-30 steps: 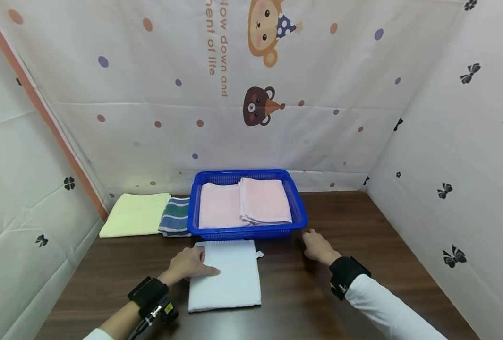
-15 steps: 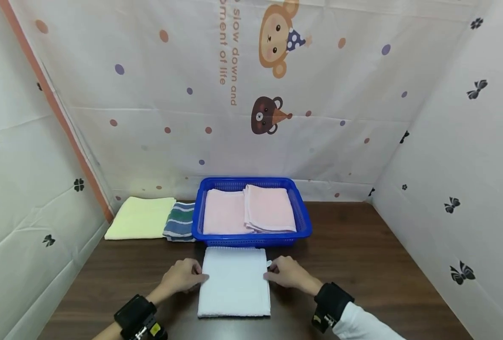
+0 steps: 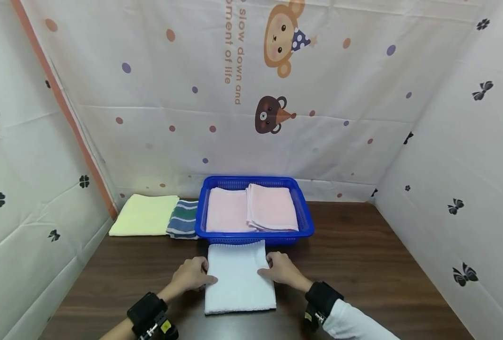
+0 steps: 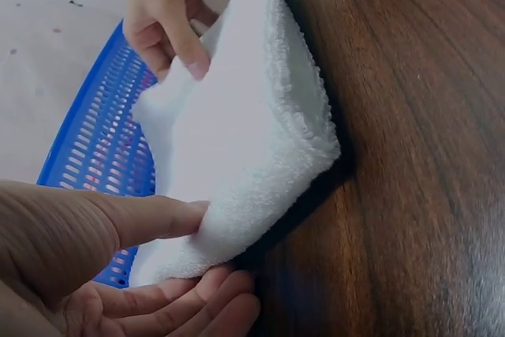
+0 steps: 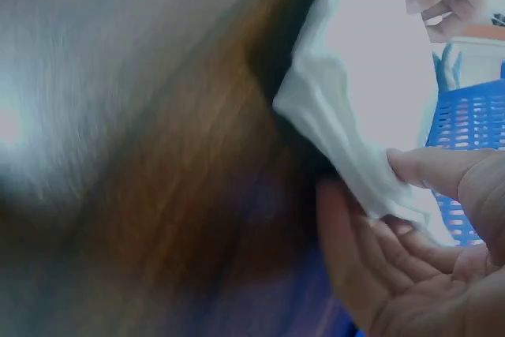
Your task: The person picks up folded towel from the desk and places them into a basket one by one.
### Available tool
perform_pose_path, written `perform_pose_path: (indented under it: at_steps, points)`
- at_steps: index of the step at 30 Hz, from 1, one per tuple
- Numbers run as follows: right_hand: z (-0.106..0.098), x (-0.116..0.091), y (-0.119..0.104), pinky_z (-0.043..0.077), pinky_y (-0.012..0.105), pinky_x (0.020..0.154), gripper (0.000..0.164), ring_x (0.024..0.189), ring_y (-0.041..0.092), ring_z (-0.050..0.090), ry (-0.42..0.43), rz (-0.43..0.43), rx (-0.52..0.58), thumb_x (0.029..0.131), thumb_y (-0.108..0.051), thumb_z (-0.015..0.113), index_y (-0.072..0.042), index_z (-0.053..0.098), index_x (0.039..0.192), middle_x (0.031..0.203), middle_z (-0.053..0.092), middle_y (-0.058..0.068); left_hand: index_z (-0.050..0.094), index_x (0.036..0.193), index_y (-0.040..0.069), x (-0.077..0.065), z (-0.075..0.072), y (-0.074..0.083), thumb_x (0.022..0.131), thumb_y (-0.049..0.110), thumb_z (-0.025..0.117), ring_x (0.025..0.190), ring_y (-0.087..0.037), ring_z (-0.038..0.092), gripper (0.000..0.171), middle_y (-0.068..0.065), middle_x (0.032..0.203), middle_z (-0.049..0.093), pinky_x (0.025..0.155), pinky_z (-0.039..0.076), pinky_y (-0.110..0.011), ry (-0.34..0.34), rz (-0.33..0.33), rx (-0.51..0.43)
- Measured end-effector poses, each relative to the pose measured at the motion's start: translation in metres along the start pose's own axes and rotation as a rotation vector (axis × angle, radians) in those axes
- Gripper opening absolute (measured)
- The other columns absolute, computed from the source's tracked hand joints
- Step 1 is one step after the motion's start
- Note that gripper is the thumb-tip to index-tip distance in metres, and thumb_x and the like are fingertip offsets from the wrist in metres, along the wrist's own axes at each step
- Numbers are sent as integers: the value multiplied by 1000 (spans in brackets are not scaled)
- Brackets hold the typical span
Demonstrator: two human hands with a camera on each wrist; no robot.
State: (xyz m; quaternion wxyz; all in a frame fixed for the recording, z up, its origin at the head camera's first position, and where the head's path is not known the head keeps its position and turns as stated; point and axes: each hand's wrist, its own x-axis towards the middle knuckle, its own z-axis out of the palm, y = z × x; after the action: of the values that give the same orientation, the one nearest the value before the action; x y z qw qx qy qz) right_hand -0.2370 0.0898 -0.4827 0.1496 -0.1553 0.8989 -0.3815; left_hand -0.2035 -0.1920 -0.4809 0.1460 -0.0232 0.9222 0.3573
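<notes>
A folded white towel [image 3: 239,281] lies in front of the blue basket, gripped at both sides. My left hand [image 3: 191,274] pinches its left edge, thumb on top and fingers beneath, as the left wrist view shows. On the opposite edge my right hand [image 3: 286,271] pinches the towel the same way, its fingers under the layers in the right wrist view. The towel's edges look raised off the table in both wrist views. Two folded pink towels [image 3: 272,208] lie in the blue basket [image 3: 310,229], the right one overlapping the left.
Left of the basket lie a folded yellow towel [image 3: 145,215] and a striped blue-green towel [image 3: 183,219], the latter against the basket's side. Printed white sheets [image 3: 170,146] wall the wooden table [image 3: 362,264] at the back and both sides.
My right hand has come in from beside the basket's right corner to the white towel's right edge and now pinches it. The left hand keeps to the left edge.
</notes>
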Motion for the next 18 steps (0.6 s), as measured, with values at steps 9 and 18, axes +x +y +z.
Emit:
perform_pose_path:
  at_steps: [9, 18]
  points:
    - [-19, -13, 14, 64, 37, 71, 52, 86, 18, 70, -162, 308, 474, 98, -22, 68, 15, 51, 132, 105, 70, 15, 59, 108, -5, 10, 4, 8, 78, 5, 85, 73, -20, 62, 40, -12, 87, 60, 65, 61, -36, -84, -14, -219]
    - [-21, -16, 19, 63, 33, 79, 33, 88, 15, 69, -273, 325, 635, 102, -21, 62, 4, 59, 123, 104, 71, 8, 59, 128, -7, 20, 6, 11, 99, 22, 65, 95, -23, 65, 41, -14, 106, 68, 81, 62, -42, -258, -132, -438]
